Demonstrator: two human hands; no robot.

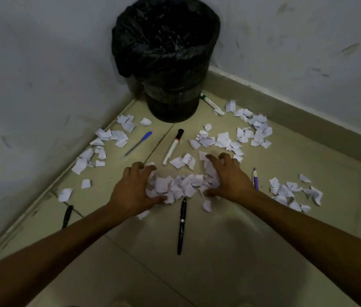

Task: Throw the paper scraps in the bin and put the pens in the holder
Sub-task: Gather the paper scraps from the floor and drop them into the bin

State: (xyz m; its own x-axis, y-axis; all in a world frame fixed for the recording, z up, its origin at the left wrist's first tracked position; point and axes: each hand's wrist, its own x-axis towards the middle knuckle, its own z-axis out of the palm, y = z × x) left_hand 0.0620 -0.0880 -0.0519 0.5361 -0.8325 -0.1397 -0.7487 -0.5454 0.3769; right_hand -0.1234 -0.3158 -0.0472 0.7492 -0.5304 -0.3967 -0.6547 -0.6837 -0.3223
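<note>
Scraps: small torn pieces of white printed paper (pixel 181 185) lie heaped on the pale tiled floor (pixel 219 251) between the two hands, with more scattered left, right and toward the corner.
Left hand: the left hand (pixel 134 191) is spread and cupped, fingers curled over the left edge of the heap and touching it, not yet closed on anything.
Right hand: the right hand (pixel 228 176) mirrors it, fingers splayed and bent over the right edge of the heap.
Bin: a round bin lined with a crinkled black plastic bag (pixel 168 56) stands in the corner, well apart from the heap, mouth open.
Pens: a black capped pen (pixel 181 224) lies just in front of the heap; a white marker with a black cap (pixel 173 147) and a blue-capped clear pen (pixel 138 142) lie beyond it; a purple pen (pixel 255 179) lies just beside the right hand; a green-capped white marker (pixel 210 103) sits near the bin's base; another black pen (pixel 67 216) lies beside the left forearm.
Holder: none in view.
Handling: the scraps look very light, limp and loose, so pieces will likely slip out of a one-sided pinch; pressing the heap together from both sides and scooping under it seems safest.
Pens' handling: stiff, smooth, liable to roll; take each by mid-barrel.
Stage: early, most scraps still on the floor.
</note>
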